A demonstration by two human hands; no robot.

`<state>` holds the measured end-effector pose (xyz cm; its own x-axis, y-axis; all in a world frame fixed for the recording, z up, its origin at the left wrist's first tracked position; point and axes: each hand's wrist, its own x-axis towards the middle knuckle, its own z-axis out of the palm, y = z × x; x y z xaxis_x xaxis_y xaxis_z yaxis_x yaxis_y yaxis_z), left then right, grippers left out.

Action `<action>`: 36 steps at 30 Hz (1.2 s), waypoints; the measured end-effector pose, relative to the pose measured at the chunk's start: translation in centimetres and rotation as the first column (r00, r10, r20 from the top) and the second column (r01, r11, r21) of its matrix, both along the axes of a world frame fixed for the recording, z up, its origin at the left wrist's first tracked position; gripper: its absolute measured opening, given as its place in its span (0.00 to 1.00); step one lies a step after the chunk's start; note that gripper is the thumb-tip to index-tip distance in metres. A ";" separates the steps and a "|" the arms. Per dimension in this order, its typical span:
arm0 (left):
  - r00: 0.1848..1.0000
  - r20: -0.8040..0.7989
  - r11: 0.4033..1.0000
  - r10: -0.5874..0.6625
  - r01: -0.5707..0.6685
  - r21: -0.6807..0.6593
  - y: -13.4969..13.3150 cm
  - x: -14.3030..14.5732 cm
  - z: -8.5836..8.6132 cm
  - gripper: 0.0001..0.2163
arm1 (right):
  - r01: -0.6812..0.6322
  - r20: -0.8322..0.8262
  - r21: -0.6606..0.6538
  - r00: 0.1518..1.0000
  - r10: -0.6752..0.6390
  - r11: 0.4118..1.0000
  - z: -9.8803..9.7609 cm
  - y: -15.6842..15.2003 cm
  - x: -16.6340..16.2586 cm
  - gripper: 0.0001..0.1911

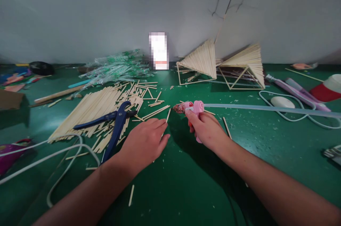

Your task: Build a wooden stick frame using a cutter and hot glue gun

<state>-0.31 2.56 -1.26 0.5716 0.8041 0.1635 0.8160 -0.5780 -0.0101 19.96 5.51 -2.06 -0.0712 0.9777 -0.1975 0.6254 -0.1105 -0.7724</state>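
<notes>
A pink hot glue gun (195, 107) is gripped in my right hand (206, 128), its nozzle pointing left. From its back end a long, translucent glue stick (255, 108) runs off to the right. My left hand (149, 139) is closed around a short wooden stick (168, 115), whose tip stands up close to the nozzle; I cannot tell whether they touch. Just left of that hand, blue-handled cutters (117, 123) lie across a spread of pale wooden sticks (87, 110). Short cut pieces are scattered around them.
Two wooden-stick structures (199, 61) stand by the wall, right of a bright, blurred screen (159, 50). Green-and-clear plastic wrappers (119, 64) are heaped at the back left. White cables (77, 144) loop at the left. A white mouse (282, 102) and red-and-white cup (329, 87) sit right.
</notes>
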 end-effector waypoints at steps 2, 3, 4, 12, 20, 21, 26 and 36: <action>1.000 0.000 1.000 -0.008 0.008 0.008 0.0 0.0 0.0 0.15 | 0.001 0.009 -0.003 1.000 -0.001 1.000 0.1 0.0 0.0 0.31; 1.000 -0.001 1.000 -0.009 0.009 0.009 0.0 0.0 0.0 0.15 | 0.000 0.015 -0.005 1.000 0.000 1.000 0.1 -0.1 -0.1 0.31; 1.000 -0.002 1.000 -0.008 0.008 0.007 0.0 0.0 0.0 0.15 | -0.002 0.022 -0.006 1.000 0.002 1.000 0.2 -0.1 -0.1 0.31; 1.000 -0.004 1.000 -0.012 0.012 0.000 0.0 0.1 0.1 0.16 | -0.015 0.044 -0.006 0.999 0.015 1.000 0.3 -0.1 0.0 0.32; 1.000 0.004 1.000 0.001 -0.001 -0.012 0.1 0.2 0.4 0.15 | 0.006 0.023 -0.034 1.000 -0.006 0.999 0.3 -0.2 -0.1 0.31; 1.000 0.005 1.000 0.004 -0.004 -0.010 0.0 0.2 0.4 0.15 | 0.010 0.016 -0.039 1.000 -0.009 0.999 0.3 -0.2 -0.1 0.31; 1.000 -0.001 1.000 -0.008 0.008 -0.006 0.0 0.1 0.4 0.14 | 0.018 -0.043 -0.081 0.999 -0.022 0.997 0.6 -0.2 0.0 0.28; 1.000 0.009 1.000 -0.011 0.012 -0.010 0.0 0.1 0.6 0.14 | 0.003 -0.343 -0.184 0.937 -0.067 0.983 2.6 -0.3 1.8 0.12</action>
